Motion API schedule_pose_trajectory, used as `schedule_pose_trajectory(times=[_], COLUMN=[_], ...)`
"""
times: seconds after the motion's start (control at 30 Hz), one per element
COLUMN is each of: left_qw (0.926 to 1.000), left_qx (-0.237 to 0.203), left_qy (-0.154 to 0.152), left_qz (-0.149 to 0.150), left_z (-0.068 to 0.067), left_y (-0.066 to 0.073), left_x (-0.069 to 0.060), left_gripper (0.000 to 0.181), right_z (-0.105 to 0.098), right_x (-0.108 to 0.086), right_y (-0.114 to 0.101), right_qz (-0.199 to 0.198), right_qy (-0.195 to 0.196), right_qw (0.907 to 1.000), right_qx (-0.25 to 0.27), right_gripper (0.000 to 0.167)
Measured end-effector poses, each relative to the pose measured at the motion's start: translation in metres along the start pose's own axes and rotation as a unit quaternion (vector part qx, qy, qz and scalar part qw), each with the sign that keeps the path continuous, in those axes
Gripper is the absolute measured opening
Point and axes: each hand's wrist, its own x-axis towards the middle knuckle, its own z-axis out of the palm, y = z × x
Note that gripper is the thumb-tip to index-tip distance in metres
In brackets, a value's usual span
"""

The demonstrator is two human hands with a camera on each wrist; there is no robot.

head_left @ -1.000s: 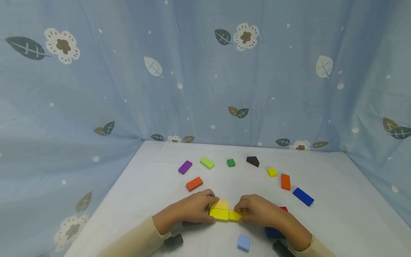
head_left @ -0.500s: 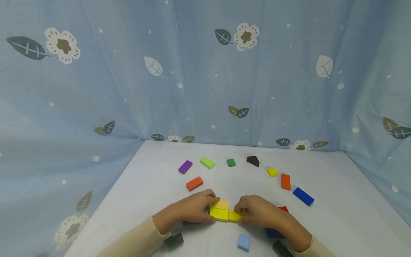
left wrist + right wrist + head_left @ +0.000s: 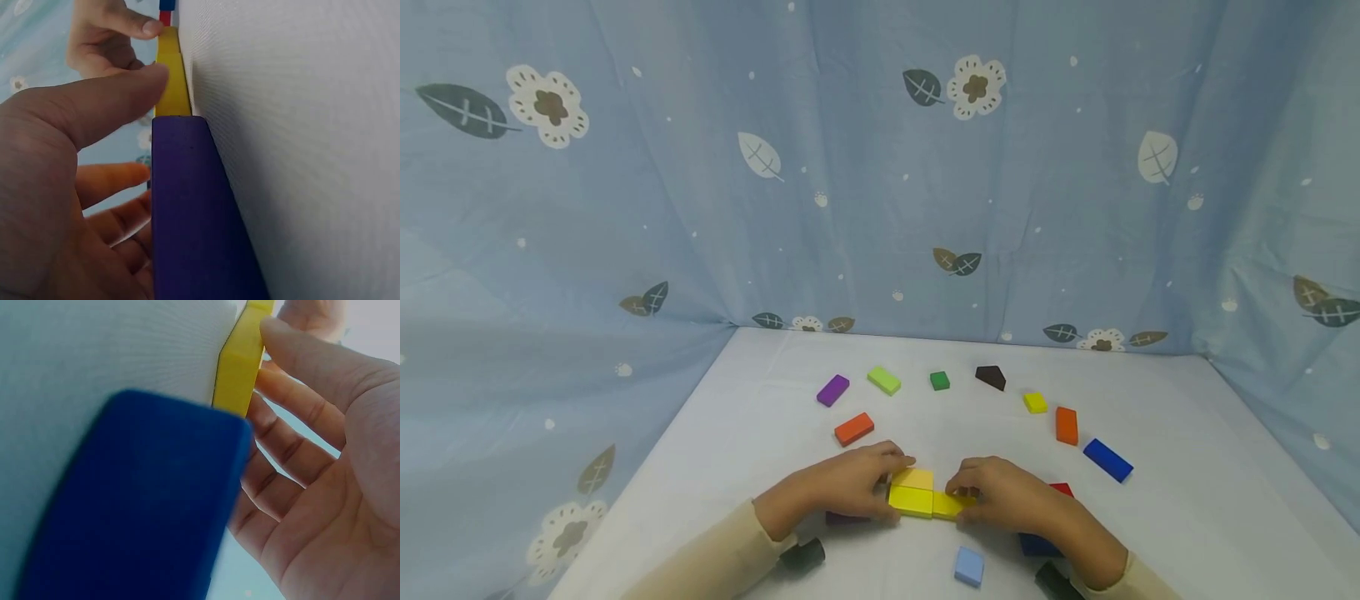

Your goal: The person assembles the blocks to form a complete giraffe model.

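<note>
In the head view, my left hand (image 3: 853, 482) holds the left ends of a bright yellow block (image 3: 910, 502) and a paler yellow block (image 3: 913, 478) lying against its far side. Its thumb is at the near side, its index finger at the far side. My right hand (image 3: 1011, 496) pinches another yellow block (image 3: 943, 505) between thumb and index finger; this block meets the bright yellow one end to end. A purple block (image 3: 190, 206) lies by my left palm, partly hidden in the head view. Near my right wrist is a dark blue block (image 3: 144, 494).
Beyond the hands, an arc holds purple (image 3: 832, 390), lime (image 3: 884, 381), green (image 3: 939, 381), black (image 3: 991, 377), small yellow (image 3: 1035, 403), orange (image 3: 1067, 426) and blue (image 3: 1108, 460) blocks. An orange-red block (image 3: 854, 429) lies nearer, a light blue one (image 3: 969, 567) in front. Red (image 3: 1062, 488) shows behind my right wrist.
My left forearm has shifted slightly left, and the left thumb and index finger have spread a touch. The right hand and the blocks look almost still.
</note>
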Motion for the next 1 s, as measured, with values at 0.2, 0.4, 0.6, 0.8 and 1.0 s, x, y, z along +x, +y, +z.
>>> schedule_pose_trajectory(times=[0.2, 0.4, 0.6, 0.8, 1.0], left_qw=[0.9999, 0.9999, 0.9998, 0.9996, 0.9996], left_qx=[-0.007, -0.013, -0.017, -0.025, -0.027], left_qy=[-0.002, 0.002, -0.001, 0.0, 0.002], left_qz=[0.014, 0.009, 0.006, 0.008, 0.005], left_z=[0.0017, 0.0015, 0.0017, 0.0007, -0.0008], left_y=[-0.0031, -0.0039, -0.0044, -0.0029, -0.0032], left_x=[0.0003, 0.0022, 0.0029, 0.0015, 0.0012], left_gripper=[0.064, 0.064, 0.063, 0.063, 0.063], right_z=[0.001, 0.0012, 0.0015, 0.002, -0.0004], right_x=[-0.0004, -0.0009, -0.0011, -0.001, 0.0009], right_y=[0.0023, 0.0031, 0.0033, 0.0038, 0.0035], right_qz=[-0.002, -0.004, -0.001, -0.005, -0.004], right_qy=[-0.004, 0.0, 0.001, 0.0, -0.006], right_qw=[1.0, 1.0, 1.0, 1.0, 1.0], right_qx=[0.007, 0.006, 0.004, 0.001, -0.003], right_gripper=[0.03, 0.029, 0.03, 0.03, 0.032])
